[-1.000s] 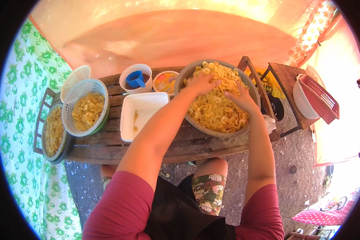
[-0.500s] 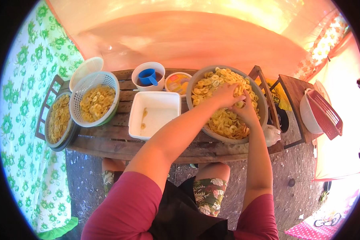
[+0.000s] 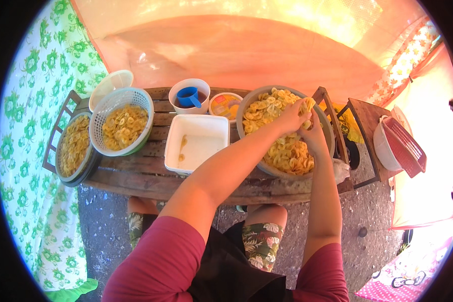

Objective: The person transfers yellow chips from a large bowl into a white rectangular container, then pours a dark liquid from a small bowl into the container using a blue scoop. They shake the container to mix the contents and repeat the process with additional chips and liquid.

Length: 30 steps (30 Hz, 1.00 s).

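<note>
A large grey basin [image 3: 242, 126] at the right of the bench is heaped with thin yellow banana chips [image 3: 287, 157]. My left hand [image 3: 292, 120] and my right hand [image 3: 313, 135] are cupped together over its right part, just above the heap. Between them is a clump of chips, some showing past the fingertips. The fingers curl round this handful, and the hands partly hide it. To the left of the basin stands a white rectangular tub [image 3: 206, 135] with a few chips stuck to its bottom.
On the slatted wooden bench [image 3: 126, 173] are a white perforated basket [image 3: 96, 132] of chips, a wide container of chips [image 3: 74, 146], a white bucket [image 3: 196, 84] with a blue scoop [image 3: 188, 95], and a round tub [image 3: 225, 104]. A red basket [image 3: 405, 146] sits at far right.
My hands have risen from the chip heap and shifted slightly away from me, now closed together round a handful. The view has also shifted a little.
</note>
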Tool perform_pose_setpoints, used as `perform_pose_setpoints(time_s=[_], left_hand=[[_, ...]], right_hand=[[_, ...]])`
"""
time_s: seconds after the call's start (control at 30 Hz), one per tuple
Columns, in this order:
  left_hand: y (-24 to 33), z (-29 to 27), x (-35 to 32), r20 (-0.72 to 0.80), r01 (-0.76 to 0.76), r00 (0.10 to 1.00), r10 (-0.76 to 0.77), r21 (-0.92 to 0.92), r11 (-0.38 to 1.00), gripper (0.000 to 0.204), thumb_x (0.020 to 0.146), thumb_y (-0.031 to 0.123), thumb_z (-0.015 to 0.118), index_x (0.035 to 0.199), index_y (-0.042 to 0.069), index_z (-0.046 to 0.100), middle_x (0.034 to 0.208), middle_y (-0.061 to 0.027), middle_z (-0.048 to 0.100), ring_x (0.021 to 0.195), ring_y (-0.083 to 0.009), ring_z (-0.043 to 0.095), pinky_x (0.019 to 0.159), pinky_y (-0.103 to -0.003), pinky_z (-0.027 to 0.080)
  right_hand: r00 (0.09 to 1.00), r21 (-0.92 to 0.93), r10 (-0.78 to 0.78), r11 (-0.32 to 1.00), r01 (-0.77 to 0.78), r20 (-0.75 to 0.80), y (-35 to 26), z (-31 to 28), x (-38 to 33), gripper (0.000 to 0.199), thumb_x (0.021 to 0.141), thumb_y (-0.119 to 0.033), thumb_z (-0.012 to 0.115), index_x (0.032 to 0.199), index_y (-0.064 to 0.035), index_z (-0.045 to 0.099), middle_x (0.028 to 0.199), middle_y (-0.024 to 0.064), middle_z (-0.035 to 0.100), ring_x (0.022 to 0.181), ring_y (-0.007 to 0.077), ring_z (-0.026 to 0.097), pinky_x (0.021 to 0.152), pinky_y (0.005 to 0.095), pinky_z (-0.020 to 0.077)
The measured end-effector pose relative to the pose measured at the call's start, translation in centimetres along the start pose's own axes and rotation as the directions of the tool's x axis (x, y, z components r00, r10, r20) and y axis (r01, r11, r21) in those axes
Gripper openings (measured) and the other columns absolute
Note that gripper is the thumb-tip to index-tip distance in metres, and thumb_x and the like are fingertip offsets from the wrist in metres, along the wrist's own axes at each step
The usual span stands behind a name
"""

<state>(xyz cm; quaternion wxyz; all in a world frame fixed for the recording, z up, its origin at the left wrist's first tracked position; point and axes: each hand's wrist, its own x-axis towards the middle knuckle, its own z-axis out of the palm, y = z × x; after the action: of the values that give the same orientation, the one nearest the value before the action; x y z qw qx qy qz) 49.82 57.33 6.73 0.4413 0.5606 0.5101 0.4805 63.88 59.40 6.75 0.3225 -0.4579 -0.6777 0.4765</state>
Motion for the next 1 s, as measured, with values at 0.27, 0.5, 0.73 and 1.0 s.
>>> perform_pose_setpoints(time_s=[0.27,0.5,0.73,1.0], left_hand=[[4.6,-2.7,-2.0,-0.101,-0.139,0.986,0.134,-0.044,0.989,0.062,0.093,0.036,0.054,0.143,0.011,0.027,0.139,-0.0263,0.031,0.126,-0.0386,0.04,0.098,-0.045,0.041],[5.2,-9.5,-8.8,-0.305,-0.153,0.941,0.149,0.011,0.988,0.062,0.091,0.033,0.059,0.141,0.01,0.031,0.134,-0.0181,0.042,0.122,-0.0278,0.046,0.094,-0.039,0.043],[-2.4,-15.2,-18.6,-0.336,-0.014,0.941,-0.029,-0.124,0.992,0.06,0.092,0.034,0.058,0.141,0.01,0.033,0.132,-0.0175,0.046,0.12,-0.0251,0.048,0.093,-0.037,0.044],[-8.1,-17.6,-24.5,-0.609,0.463,0.789,-0.078,0.507,0.727,0.049,0.085,0.023,0.06,0.128,0.005,0.047,0.118,-0.0203,0.055,0.11,-0.0339,0.054,0.091,-0.042,0.044]], right_hand=[[0.99,0.031,-0.124,0.992,0.122,0.065,-6.1,0.7,-1.0,0.087,0.078,-0.005,0.07,0.147,-0.0061,0.017,0.134,0.0156,0.042,0.098,0.017,0.057,0.068,0.0269,0.0514],[0.935,0.093,-0.282,0.959,0.268,0.215,-10.9,8.5,-3.2,0.087,0.076,0.003,0.068,0.146,-0.0051,0.017,0.129,0.0164,0.046,0.098,0.0194,0.061,0.066,0.0254,0.0537],[0.928,0.056,-0.207,0.978,0.199,0.311,-6.9,20.4,-6.1,0.091,0.07,-0.01,0.079,0.143,-0.0028,0.025,0.125,0.0189,0.051,0.116,0.0245,0.052,0.09,0.0331,0.0478],[0.917,-0.283,-0.109,0.931,0.229,0.384,-2.1,21.8,-6.0,0.049,0.084,-0.028,0.067,0.123,-0.0024,0.055,0.113,0.0174,0.059,0.093,0.0242,0.063,0.069,0.0318,0.0542]])
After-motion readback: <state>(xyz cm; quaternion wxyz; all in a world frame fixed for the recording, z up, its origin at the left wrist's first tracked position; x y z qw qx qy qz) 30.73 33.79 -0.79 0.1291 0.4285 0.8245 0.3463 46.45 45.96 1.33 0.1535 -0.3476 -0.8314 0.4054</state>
